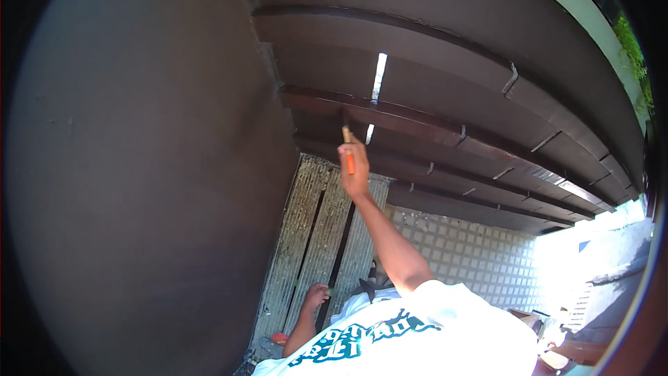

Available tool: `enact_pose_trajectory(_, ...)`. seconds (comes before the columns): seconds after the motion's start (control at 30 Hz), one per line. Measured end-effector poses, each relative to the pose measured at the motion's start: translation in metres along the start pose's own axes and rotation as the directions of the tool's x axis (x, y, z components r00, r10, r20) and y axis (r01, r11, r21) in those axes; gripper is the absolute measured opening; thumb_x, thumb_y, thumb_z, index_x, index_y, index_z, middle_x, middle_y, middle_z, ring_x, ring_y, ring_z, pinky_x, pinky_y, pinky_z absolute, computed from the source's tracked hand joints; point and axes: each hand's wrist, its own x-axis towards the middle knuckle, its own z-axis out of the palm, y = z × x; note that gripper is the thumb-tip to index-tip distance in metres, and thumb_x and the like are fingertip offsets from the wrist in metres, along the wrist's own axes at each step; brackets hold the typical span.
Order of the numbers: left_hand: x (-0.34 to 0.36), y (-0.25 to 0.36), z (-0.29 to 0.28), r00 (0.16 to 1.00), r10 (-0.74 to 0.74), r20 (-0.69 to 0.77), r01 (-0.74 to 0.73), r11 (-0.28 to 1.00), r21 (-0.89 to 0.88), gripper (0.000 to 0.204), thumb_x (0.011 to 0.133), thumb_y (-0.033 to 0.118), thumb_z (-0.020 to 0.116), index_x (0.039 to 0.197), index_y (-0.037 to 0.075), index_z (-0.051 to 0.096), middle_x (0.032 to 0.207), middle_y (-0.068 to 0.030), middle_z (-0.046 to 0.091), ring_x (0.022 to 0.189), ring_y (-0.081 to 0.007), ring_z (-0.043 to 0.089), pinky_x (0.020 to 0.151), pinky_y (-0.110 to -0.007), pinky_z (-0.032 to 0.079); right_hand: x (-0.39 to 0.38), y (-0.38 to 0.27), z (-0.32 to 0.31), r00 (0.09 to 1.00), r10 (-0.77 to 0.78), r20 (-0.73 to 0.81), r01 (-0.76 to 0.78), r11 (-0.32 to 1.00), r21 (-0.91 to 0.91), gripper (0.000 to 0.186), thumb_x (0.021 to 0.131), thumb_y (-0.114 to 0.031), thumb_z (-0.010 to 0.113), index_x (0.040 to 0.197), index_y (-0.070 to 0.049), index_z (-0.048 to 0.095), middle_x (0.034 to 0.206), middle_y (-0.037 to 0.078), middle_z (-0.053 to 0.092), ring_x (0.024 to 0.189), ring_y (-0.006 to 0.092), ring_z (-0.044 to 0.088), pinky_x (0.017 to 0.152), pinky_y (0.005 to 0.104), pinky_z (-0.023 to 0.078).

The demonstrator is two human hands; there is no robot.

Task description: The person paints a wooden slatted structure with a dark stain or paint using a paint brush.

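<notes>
My right hand (355, 167) reaches up and forward, closed round a paintbrush (350, 160) with an orange and tan handle. The brush's dark tip points at the brown slatted panel, just below a dark reddish-brown ledge (410, 120). Whether the bristles touch the surface I cannot tell. Down by my body, my left hand (317, 296) has its fingers curled in. Anything inside it is too small to make out. That hand is above the weathered grooved planks (296, 237).
A large smooth brown wall (153, 167) rises at the left. Narrow bright gaps (379, 78) show through the slatted panel. Pale square-tiled floor (466, 251) lies below on the right. A small red-orange item (280, 338) is on the planks. Greenery (630, 49) shows at upper right.
</notes>
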Motion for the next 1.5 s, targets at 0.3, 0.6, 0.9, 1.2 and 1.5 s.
enact_pose_trajectory(0.3, -0.026, -0.014, -0.007, 0.999, -0.007, -0.045, 0.005, 0.999, -0.050, 0.028, 0.095, 0.017, 0.054, 0.120, 0.006, 0.062, 0.105, -0.0094, 0.074, 0.081, -0.0179, 0.071, 0.068, -0.033, 0.055, -0.005, 0.011, -0.116, 0.965, -0.056, -0.256, -0.053, 0.914, -0.401, 0.019, 0.105, -0.017, 0.056, 0.112, -0.003, 0.066, 0.134, 0.023, 0.053, 0.126, 0.0374, 0.052, 0.106, 0.0445, 0.041)
enact_pose_trajectory(0.6, -0.030, -0.023, -0.003, 0.998, -0.059, -0.005, 0.059, 0.998, 0.016, 0.031, 0.095, 0.022, 0.055, 0.122, 0.007, 0.061, 0.107, -0.0072, 0.073, 0.087, -0.0174, 0.070, 0.072, -0.034, 0.054, 0.006, -0.009, -0.016, 0.992, 0.020, -0.123, -0.053, 0.961, -0.270, 0.019, 0.104, -0.020, 0.056, 0.107, -0.005, 0.067, 0.129, 0.022, 0.053, 0.127, 0.0401, 0.052, 0.107, 0.0466, 0.042)
enact_pose_trajectory(0.9, -0.004, -0.009, -0.006, 1.000, -0.005, -0.008, 0.005, 0.998, -0.056, 0.027, 0.094, 0.017, 0.061, 0.119, 0.007, 0.063, 0.097, -0.0068, 0.073, 0.077, -0.0167, 0.070, 0.065, -0.032, 0.054, 0.000, -0.007, -0.022, 0.994, 0.103, 0.026, -0.096, 0.978, -0.185, 0.022, 0.105, -0.021, 0.057, 0.111, -0.005, 0.071, 0.137, 0.018, 0.055, 0.123, 0.0338, 0.058, 0.104, 0.0406, 0.046)
enact_pose_trajectory(1.2, -0.003, -0.006, -0.013, 0.997, 0.042, 0.063, -0.039, 0.998, -0.048, 0.027, 0.094, 0.018, 0.060, 0.118, 0.007, 0.063, 0.099, -0.0075, 0.073, 0.078, -0.0170, 0.070, 0.067, -0.033, 0.055, -0.017, 0.023, -0.099, 0.921, -0.052, -0.387, -0.162, 0.851, -0.500, 0.026, 0.107, -0.020, 0.049, 0.114, 0.000, 0.064, 0.136, 0.023, 0.046, 0.123, 0.0341, 0.051, 0.106, 0.0455, 0.040)
enact_pose_trajectory(1.5, 0.005, 0.012, -0.007, 0.996, 0.078, 0.030, -0.077, 0.996, -0.051, 0.023, 0.098, 0.022, 0.057, 0.117, 0.011, 0.066, 0.096, -0.0038, 0.073, 0.075, -0.0136, 0.067, 0.064, -0.031, 0.051, -0.014, 0.003, 0.039, 0.998, 0.027, 0.063, -0.016, 0.986, -0.168, 0.020, 0.104, -0.015, 0.056, 0.114, -0.001, 0.066, 0.139, 0.021, 0.052, 0.124, 0.0361, 0.057, 0.106, 0.0429, 0.045)
